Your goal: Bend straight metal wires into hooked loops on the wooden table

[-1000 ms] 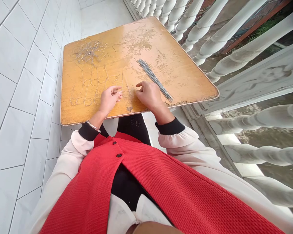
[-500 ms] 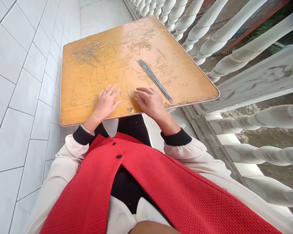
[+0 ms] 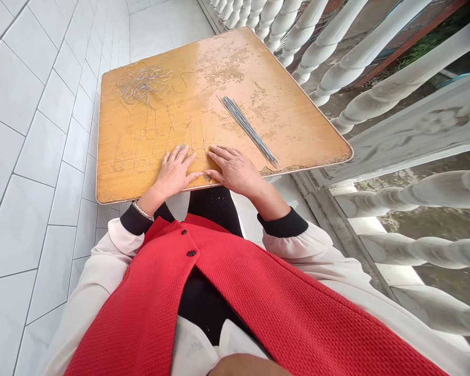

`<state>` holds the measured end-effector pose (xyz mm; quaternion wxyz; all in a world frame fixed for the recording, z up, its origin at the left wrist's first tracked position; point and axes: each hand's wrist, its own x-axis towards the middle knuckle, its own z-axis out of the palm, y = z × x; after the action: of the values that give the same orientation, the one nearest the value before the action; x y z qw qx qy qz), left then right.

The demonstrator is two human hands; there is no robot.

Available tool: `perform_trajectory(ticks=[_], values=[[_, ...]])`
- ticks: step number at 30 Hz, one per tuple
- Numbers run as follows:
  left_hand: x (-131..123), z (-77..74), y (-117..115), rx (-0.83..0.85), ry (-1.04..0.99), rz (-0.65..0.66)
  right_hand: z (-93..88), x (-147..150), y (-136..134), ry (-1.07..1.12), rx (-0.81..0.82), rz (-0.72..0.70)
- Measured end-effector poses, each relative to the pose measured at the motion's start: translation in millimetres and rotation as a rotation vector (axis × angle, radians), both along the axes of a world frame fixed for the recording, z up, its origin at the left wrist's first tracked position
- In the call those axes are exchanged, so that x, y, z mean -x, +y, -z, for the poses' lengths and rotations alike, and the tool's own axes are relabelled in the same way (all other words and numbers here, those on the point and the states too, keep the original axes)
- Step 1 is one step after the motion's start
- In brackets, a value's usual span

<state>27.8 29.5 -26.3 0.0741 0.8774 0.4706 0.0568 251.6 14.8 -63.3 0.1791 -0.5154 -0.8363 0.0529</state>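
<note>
My left hand (image 3: pixel 174 173) lies flat on a worn wooden board (image 3: pixel 254 68), its fingertips on or right by a row of bent thin wire shapes (image 3: pixel 152 146). My right hand (image 3: pixel 235 172) rests on the board with spread fingers, its fingertips close to the wire loop (image 3: pixel 199 152) at the row's right end. Neither hand visibly holds anything. A bundle of straight metal wires (image 3: pixel 248 130) lies to the upper right of my right hand, apart from it. A tangled heap of bent wire (image 3: pixel 143 83) sits at the far left of the board.
A white stone balustrade (image 3: pixel 376 57) runs along the right side beyond the board's edge. White floor tiles (image 3: pixel 35 156) stretch along the left. My red vest (image 3: pixel 141 297) and cream sleeves lie below the board's near edge, with a bracelet (image 3: pixel 143 211) on my left wrist.
My hands have gone from curled fingers near the wire loops to flat, spread fingers on the board. They have also shifted slightly toward the board's near edge.
</note>
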Motion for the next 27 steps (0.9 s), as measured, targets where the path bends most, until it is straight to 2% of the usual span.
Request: perform_trajectory(ticks=[6, 15, 17, 22, 24, 27], values=[[0, 2.9, 0, -0.033, -0.024, -0.003, -6.7, -4, -1, -0.020, -0.019, -0.009], [-4, -5.9, -5, -0.007, 0.005, -0.024, -6.6, -6, 5, 0.078, -0.011, -0.007], [0, -6.1, -4, -0.025, -0.013, -0.028, -8.7, -18, 7, 0.126, -0.048, 0.086], [14, -1.8, 1, -0.110, -0.077, -0.047, -15.2, -58, 18, 0.058, -0.034, 0.539], [17, 1.4, 3, -0.140, -0.101, -0.051, -15.8, -70, 23, -0.008, 0.032, 0.634], [20, 6.5, 5, -0.159, -0.119, -0.052, -14.1, -80, 32, -0.053, 0.106, 0.695]])
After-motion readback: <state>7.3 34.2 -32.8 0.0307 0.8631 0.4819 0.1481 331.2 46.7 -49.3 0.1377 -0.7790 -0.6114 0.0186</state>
